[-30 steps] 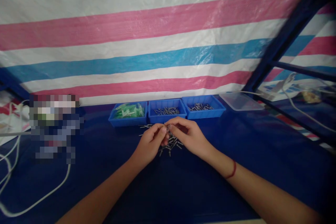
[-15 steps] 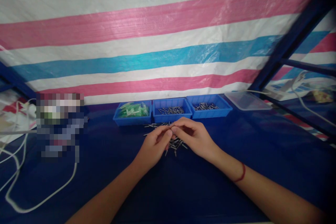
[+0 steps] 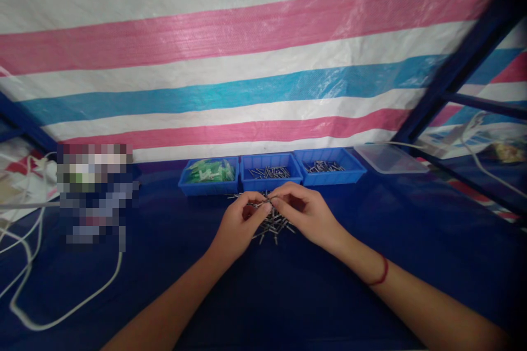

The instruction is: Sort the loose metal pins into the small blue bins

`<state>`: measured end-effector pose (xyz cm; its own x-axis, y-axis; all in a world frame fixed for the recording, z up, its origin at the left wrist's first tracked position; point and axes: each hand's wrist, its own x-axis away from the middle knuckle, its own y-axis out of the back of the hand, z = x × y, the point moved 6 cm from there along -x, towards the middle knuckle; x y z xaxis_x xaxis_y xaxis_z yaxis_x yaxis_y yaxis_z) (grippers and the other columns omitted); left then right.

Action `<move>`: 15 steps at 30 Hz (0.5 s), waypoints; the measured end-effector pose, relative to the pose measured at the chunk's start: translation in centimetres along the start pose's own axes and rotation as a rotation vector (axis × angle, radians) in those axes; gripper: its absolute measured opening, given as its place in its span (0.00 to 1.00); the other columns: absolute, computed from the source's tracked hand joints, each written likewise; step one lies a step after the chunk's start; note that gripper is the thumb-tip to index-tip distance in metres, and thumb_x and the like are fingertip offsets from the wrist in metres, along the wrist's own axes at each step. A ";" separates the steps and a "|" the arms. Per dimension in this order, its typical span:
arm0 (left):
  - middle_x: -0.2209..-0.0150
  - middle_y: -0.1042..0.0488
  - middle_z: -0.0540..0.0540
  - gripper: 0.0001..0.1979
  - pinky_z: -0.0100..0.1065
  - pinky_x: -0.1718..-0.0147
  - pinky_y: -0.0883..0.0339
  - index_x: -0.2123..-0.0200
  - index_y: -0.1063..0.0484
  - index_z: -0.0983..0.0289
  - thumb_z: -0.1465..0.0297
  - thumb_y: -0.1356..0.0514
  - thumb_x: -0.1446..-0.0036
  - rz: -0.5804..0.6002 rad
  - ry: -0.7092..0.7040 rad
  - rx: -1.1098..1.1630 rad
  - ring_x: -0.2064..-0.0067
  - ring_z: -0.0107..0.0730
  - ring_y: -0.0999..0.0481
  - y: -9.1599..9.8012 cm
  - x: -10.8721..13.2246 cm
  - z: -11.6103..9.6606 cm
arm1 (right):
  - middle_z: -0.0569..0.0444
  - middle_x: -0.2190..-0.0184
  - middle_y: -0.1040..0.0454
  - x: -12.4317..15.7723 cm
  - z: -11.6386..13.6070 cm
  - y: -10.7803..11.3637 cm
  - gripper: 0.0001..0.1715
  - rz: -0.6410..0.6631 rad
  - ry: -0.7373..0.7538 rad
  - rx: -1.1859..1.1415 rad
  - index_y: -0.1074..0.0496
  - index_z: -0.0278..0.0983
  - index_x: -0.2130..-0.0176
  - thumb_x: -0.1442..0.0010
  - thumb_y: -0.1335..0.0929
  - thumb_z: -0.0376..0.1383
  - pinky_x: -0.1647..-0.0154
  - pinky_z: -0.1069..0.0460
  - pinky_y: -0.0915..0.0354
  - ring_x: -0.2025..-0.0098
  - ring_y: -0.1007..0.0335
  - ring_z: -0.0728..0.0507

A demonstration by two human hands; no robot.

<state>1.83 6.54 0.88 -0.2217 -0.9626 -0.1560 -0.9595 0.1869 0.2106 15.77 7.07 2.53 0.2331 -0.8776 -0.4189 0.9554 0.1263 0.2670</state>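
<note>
My left hand (image 3: 239, 225) and my right hand (image 3: 307, 213) meet over a loose pile of slim metal pins (image 3: 275, 226) on the blue table. Thumb and forefinger are closed on each hand, the tips almost touching. Between them shows a thin dark metal pin (image 3: 269, 199), mostly covered by the fingers. Behind the hands, more pins fill the middle blue bin (image 3: 270, 184) and the right blue bin (image 3: 333, 176). Green pieces in clear plastic bags (image 3: 209, 171) lie in the left blue bin (image 3: 209, 191).
A clear plastic lid (image 3: 389, 160) lies right of the bins. White cables (image 3: 61, 321) loop over the table's left side, beside a blurred-out patch. A striped plastic sheet (image 3: 247, 55) hangs behind, between dark blue frame posts (image 3: 448, 68).
The left fingers have shifted slightly, opening a gap between forefinger and thumb, and the thin piece at the fingertips shows more. The right hand stays nearly in place.
</note>
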 end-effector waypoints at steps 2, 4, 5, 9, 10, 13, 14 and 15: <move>0.68 0.30 0.50 0.10 0.28 0.68 0.36 0.63 0.31 0.65 0.64 0.40 0.46 -0.013 0.010 0.008 0.69 0.27 0.31 0.2 0.0 0.0 | 0.54 0.71 0.28 -0.1 -0.3 -0.1 0.09 0.016 -0.008 0.001 0.27 0.37 0.64 0.42 0.34 0.39 0.71 0.52 0.36 0.72 0.35 0.48; 0.69 0.30 0.50 0.11 0.28 0.68 0.36 0.63 0.31 0.65 0.64 0.40 0.46 -0.026 0.013 0.002 0.69 0.27 0.31 0.3 0.0 0.0 | 0.53 0.70 0.28 -0.1 -0.4 -0.1 0.08 0.038 -0.005 0.011 0.27 0.37 0.64 0.42 0.34 0.39 0.70 0.52 0.36 0.71 0.33 0.47; 0.70 0.30 0.50 0.11 0.28 0.69 0.37 0.64 0.31 0.65 0.64 0.40 0.46 -0.034 0.011 -0.006 0.69 0.27 0.31 0.4 -0.1 0.0 | 0.53 0.70 0.27 -0.1 -0.4 -0.2 0.08 0.050 0.000 0.021 0.27 0.37 0.64 0.42 0.34 0.39 0.69 0.51 0.35 0.70 0.33 0.47; 0.69 0.30 0.50 0.11 0.27 0.69 0.37 0.64 0.31 0.65 0.63 0.40 0.46 -0.058 -0.012 -0.041 0.69 0.27 0.31 0.6 0.0 -0.2 | 0.52 0.69 0.27 -0.1 -0.2 -0.4 0.08 0.084 0.034 0.082 0.28 0.37 0.64 0.41 0.35 0.38 0.70 0.52 0.35 0.69 0.32 0.47; 0.70 0.30 0.50 0.11 0.27 0.69 0.37 0.64 0.31 0.65 0.63 0.40 0.46 -0.061 -0.017 -0.046 0.69 0.27 0.31 0.6 0.0 -0.3 | 0.52 0.69 0.27 -0.1 -0.1 -0.4 0.09 0.091 0.047 0.098 0.28 0.37 0.64 0.40 0.35 0.38 0.70 0.52 0.35 0.69 0.32 0.47; 0.70 0.30 0.49 0.11 0.27 0.70 0.38 0.64 0.31 0.65 0.64 0.40 0.46 -0.065 -0.023 -0.055 0.70 0.26 0.32 0.6 0.0 -0.2 | 0.51 0.68 0.27 0.0 0.2 -0.8 0.09 0.118 0.082 0.139 0.27 0.37 0.65 0.39 0.36 0.38 0.70 0.52 0.36 0.68 0.32 0.47; 0.70 0.31 0.49 0.11 0.27 0.70 0.38 0.64 0.31 0.65 0.64 0.40 0.46 -0.063 -0.025 -0.056 0.71 0.25 0.32 0.5 0.0 -0.2 | 0.51 0.68 0.27 0.0 0.3 -0.8 0.09 0.124 0.090 0.150 0.27 0.37 0.65 0.39 0.36 0.38 0.70 0.52 0.35 0.68 0.32 0.47; 0.70 0.31 0.49 0.11 0.26 0.71 0.38 0.63 0.31 0.65 0.63 0.41 0.46 -0.058 -0.027 -0.059 0.71 0.25 0.32 0.5 0.0 -0.1 | 0.51 0.68 0.27 -0.1 0.4 -0.8 0.09 0.122 0.100 0.165 0.27 0.37 0.65 0.39 0.36 0.37 0.70 0.52 0.35 0.68 0.32 0.47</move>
<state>1.38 6.62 1.13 -0.1714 -0.9656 -0.1954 -0.9592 0.1183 0.2567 14.96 6.85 2.68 0.3698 -0.8094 -0.4562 0.8782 0.1442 0.4561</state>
